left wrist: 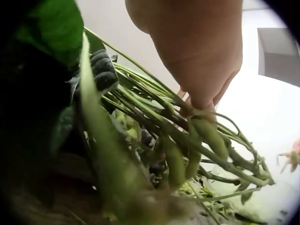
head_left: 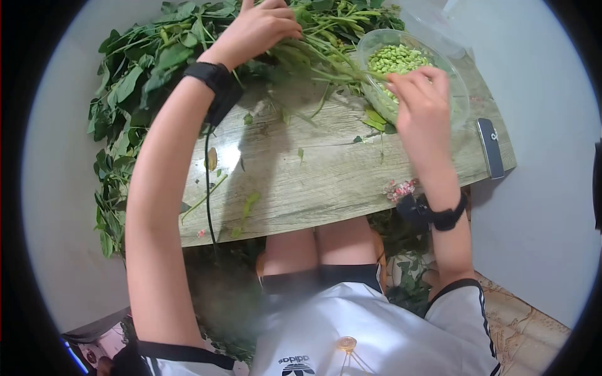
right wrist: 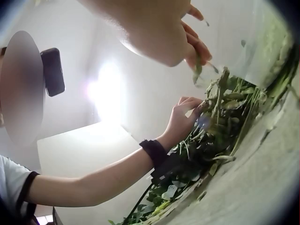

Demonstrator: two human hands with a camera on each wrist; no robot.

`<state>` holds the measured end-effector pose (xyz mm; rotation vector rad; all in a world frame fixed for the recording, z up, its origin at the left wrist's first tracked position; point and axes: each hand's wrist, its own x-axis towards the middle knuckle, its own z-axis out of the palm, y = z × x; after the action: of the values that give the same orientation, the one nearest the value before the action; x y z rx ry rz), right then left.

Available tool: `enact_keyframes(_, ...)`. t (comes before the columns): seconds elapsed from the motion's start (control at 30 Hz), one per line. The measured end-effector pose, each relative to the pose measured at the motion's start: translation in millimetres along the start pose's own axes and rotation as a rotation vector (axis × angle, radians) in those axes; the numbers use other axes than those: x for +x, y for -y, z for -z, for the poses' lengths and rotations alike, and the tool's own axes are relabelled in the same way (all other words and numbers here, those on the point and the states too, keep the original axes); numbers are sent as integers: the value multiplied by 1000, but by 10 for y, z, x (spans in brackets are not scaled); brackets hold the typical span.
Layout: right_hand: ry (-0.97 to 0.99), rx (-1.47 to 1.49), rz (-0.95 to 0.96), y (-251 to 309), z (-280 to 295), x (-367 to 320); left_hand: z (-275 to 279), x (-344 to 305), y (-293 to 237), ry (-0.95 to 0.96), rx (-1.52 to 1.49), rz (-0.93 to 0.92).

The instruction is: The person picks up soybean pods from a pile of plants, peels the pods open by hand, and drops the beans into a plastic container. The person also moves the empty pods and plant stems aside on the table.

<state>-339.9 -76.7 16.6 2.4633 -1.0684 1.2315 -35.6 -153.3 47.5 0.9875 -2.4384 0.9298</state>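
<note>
My left hand grips the stems of a leafy soybean plant at the far side of the table. Plump green pods hang from those stems just below the fingers. In front of the clear plastic bowl, my right hand pinches a small green pod between thumb and fingertips. Shelled green beans lie inside the bowl, partly covered by the right hand in the head view. The cut stem ends point toward the bowl.
A big heap of leafy plants covers the table's far left and spills over its edge. Leaf scraps and an empty-looking pod lie on the wooden table. A phone rests near the right edge. A black cable hangs from the left wrist.
</note>
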Motion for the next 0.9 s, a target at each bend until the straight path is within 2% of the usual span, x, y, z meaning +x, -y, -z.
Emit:
enact_keyframes(0.17, -38, -5, -28, -29, 335, -27, 6, 186, -80, 149, -71, 51)
enact_keyframes(0.27, 18, 103, -102, 9, 329, 8, 39, 166, -144, 169, -23, 42)
enact_keyframes(0.3, 17, 165, -155, 47, 318, 27, 126, 151, -181, 299, 67, 23)
enact_keyframes(0.33, 18, 228, -207, 95, 305, 48, 193, 107, -205, 305, 72, 20)
enact_keyframes(0.4, 40, 297, -265, 238, 323, 115, 331, 9, -246, 51, 181, 12)
enact_keyframes(0.47, 65, 364, -321, 331, 281, 153, 624, -67, -290, 31, 245, 45)
enact_keyframes(0.53, 85, 513, -235, 375, 202, 191, 973, -123, -382, -18, 70, 311)
enact_keyframes(0.57, 81, 516, -236, 379, 196, 245, 1154, -147, -464, -80, -72, 347)
enact_keyframes(0.6, 140, 676, -301, 372, 220, 335, 1281, -196, -567, -78, -71, 343)
enact_keyframes(0.63, 202, 835, -363, 365, 226, 424, 1391, -252, -668, 6, -341, 591)
enact_keyframes(0.67, 200, 835, -362, 346, 198, 518, 1455, -303, -725, 91, -611, 836)
enact_keyframes(0.7, 226, 875, -280, 323, 161, 611, 1377, -428, -769, -15, -854, 805)
enact_keyframes(0.73, 254, 912, -196, 327, 133, 665, 1404, -447, -853, 42, -982, 887)
enact_keyframes(0.8, 281, 969, -196, 469, 8, 686, 1275, -545, -911, 158, -1216, 946)
enact_keyframes(0.9, 491, 1126, -208, 605, -188, 641, 1049, -673, -998, 130, -1539, 1008)
